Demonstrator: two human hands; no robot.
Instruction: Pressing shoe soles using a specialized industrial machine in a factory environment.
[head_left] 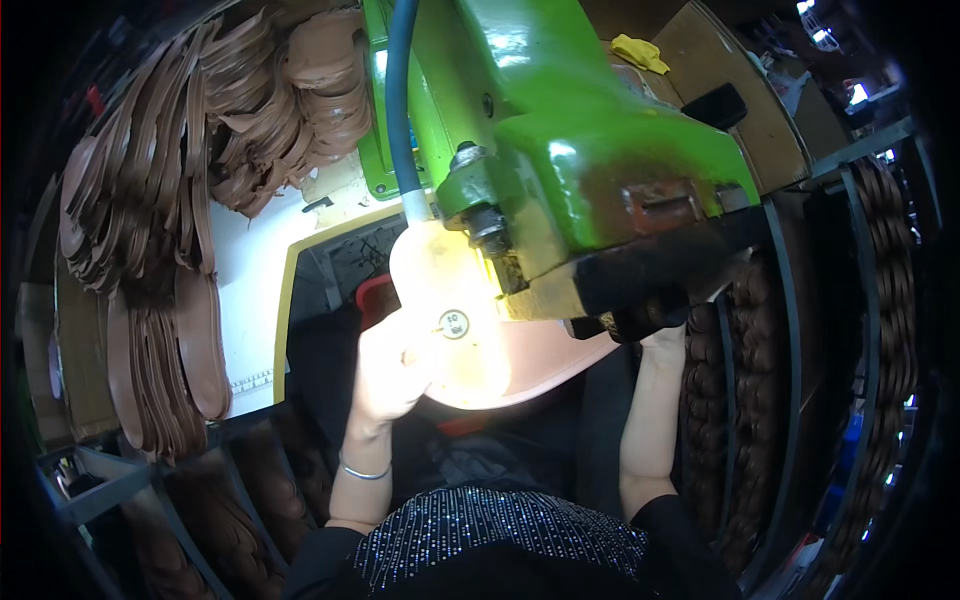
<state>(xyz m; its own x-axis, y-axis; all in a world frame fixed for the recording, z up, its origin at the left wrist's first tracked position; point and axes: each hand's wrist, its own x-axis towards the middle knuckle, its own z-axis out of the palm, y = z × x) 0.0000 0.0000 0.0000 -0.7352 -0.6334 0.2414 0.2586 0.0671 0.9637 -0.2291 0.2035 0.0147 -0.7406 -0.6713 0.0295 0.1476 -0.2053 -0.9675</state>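
Note:
Under the head of a green machine (600,150) lies a pinkish-brown shoe sole (560,352), its left part washed out by strong lamp light. A small round mark shows on its bright part. My left hand (390,365) is closed on the sole's left edge, with thumb and fingers pinched together. My right hand (663,338) is at the far right end, beside the dark machine part (650,305). That part hides most of its fingers, so I cannot see whether it grips the sole.
Piles of brown soles (150,190) cover the left side of the white table (240,290). A blue-grey hose (402,100) runs down to the lamp. Racks with more soles (755,400) stand on the right. A yellow cloth (640,53) rests behind the machine, near a cardboard box (735,85).

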